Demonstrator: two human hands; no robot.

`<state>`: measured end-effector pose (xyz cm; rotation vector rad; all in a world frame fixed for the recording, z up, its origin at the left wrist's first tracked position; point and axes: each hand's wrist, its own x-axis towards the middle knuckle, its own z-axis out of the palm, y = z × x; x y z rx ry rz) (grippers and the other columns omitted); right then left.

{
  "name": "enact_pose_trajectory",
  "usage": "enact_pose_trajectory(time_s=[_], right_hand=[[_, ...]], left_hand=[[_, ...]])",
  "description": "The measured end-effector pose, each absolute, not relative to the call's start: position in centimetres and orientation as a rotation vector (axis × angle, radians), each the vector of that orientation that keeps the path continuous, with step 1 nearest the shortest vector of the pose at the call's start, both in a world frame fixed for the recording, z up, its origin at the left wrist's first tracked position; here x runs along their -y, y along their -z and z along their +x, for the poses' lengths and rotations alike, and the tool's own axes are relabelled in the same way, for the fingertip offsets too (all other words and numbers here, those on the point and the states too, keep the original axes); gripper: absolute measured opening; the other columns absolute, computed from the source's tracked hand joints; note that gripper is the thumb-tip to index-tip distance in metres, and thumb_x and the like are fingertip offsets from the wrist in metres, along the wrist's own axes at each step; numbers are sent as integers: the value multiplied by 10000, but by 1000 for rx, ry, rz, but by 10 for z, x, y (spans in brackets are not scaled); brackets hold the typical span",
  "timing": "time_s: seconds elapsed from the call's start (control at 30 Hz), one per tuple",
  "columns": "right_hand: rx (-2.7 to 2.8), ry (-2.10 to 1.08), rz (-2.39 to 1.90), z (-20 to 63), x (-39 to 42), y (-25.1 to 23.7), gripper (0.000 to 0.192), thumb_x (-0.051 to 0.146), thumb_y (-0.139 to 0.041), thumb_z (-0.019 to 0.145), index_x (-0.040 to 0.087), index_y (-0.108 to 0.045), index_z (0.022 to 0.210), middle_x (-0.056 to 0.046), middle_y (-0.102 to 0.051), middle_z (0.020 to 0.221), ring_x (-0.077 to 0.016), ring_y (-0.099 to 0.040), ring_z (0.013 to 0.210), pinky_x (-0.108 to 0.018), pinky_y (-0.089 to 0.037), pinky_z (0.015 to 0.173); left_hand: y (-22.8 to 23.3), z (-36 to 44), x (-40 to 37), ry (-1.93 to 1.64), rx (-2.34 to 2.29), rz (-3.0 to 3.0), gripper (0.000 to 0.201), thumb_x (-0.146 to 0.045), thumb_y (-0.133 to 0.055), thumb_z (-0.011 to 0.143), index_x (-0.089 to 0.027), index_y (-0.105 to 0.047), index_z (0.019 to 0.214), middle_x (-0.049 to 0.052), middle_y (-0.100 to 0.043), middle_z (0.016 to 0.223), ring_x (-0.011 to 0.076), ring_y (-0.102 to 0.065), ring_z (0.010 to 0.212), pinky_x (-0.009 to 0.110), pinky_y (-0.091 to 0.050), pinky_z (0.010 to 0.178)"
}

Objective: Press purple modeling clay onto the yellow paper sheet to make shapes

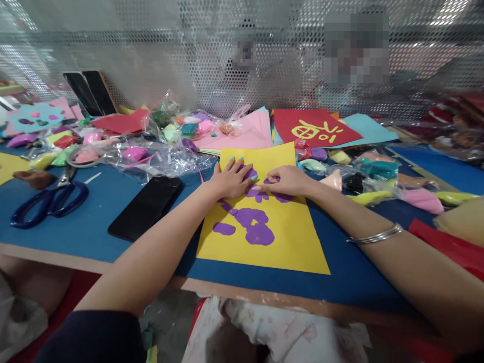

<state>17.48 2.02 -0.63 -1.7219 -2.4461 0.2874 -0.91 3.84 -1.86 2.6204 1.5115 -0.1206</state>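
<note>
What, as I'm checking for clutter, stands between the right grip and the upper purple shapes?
Nothing visible: the right grip appears to touch the upper purple shapes. The left grip lies spread beside it; the phone lies off the yellow paper.

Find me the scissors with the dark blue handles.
In the head view, the scissors lie on the blue tabletop at the far left, to the left of the flat black phone and beside the brown lump.

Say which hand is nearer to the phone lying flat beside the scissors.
Left. The left hand rests on the yellow paper, to the right of the phone; the right hand is farther right, over the same paper.
</note>
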Motion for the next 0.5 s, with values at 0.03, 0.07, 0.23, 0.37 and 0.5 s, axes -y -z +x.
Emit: enact_pose_trajectory(time_s=[0.03,0.07,0.23,0.37,0.5], right_hand=[[2476,-360,-1669,177,-20,5,562,712,-460,619,193,-266,522,41,-363,486,-71,-305,458,-241,-192,473],[2500,-419,-1627,178,-19,4,561,708,-491,595,196,-270,536,45,-368,501,-69,-310,465,-238,-199,474],[2512,-418,-1630,180,-17,2,575,696,-564,533,202,-271,555,48,-373,505,-74,-331,477,-241,-209,481],[2517,-454,-1647,179,-14,2,563,700,-541,565,201,-280,561,46,-400,485,-75,-362,461,-237,-207,476],[2512,-421,-1639,179,-11,3,532,691,-510,611,198,-312,576,38,-448,507,-70,-368,453,-229,-208,472]], left_hand=[[19,-9,-38,117,-1512,2616,620,-564,-73,832,-285,-99,1385,40,-47,1477,283,-23,1349,628,-79,1003],[19,-9,-39,115,-1514,2612,629,-573,-72,829,-281,-99,1385,41,-48,1477,286,-20,1348,626,-79,1005],[19,-9,-39,130,-1516,2605,629,-578,-80,825,-287,-101,1383,33,-49,1478,287,-2,1348,616,-70,1014],[19,-8,-40,124,-1524,2591,630,-590,-87,821,-296,-108,1379,37,-51,1477,279,-9,1350,618,-63,1012],[19,-9,-39,104,-1515,2610,631,-589,-88,823,-290,-129,1376,55,-65,1475,280,-33,1349,625,-63,1002]])
